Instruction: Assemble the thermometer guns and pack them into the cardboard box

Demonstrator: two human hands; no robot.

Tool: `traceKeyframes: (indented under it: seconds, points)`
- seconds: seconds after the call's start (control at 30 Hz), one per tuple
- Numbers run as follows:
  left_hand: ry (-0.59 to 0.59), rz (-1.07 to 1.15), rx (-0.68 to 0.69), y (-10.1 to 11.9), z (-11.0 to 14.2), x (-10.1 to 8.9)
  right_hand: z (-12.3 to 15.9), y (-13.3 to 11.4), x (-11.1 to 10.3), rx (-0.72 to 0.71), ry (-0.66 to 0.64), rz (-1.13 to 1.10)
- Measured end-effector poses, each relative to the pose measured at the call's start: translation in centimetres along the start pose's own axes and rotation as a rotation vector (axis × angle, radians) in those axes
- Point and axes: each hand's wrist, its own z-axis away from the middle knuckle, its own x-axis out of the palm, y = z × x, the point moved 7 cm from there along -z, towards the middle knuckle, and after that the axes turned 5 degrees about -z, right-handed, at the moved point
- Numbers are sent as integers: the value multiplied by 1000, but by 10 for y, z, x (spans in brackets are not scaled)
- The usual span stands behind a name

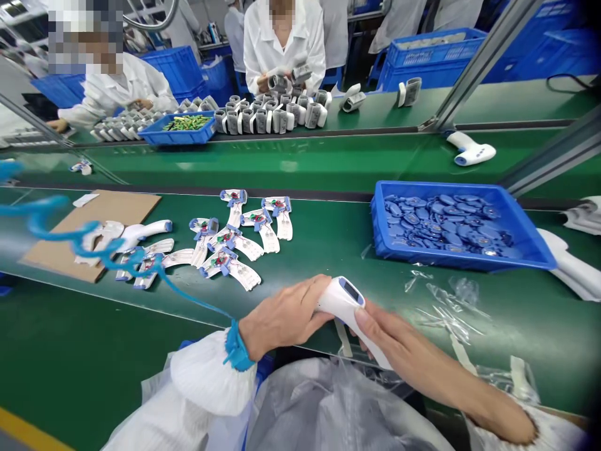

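Green workbench (323, 247) (white-coated people (284, 37) beyond)

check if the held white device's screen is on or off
Looks off: the screen of the white device is dark, with no digits or glow visible. A faint readout would be too small to tell.

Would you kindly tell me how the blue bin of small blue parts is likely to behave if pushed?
The blue bin looks unlikely to tip, being low and wide. Its straight walls suggest fair stiffness. The blue parts lying loose inside would probably shift, and so many may make it rather heavy.
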Motion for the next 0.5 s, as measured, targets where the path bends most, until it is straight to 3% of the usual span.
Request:
traceKeyframes:
  seconds: [0.13,0.23,0.33,0.5]
  points:
    - [88,-175,139,5,9,-1,-2,0,7,10,-88,6]
    - [109,-179,139,3,13,2,-1,-1,10,-3,-75,9]
    - [58,-105,99,-2,11,6,-1,-1,9,-56,3,113]
    - [-80,193,-49,-8,-1,15,-5,2,10,-63,-58,104]
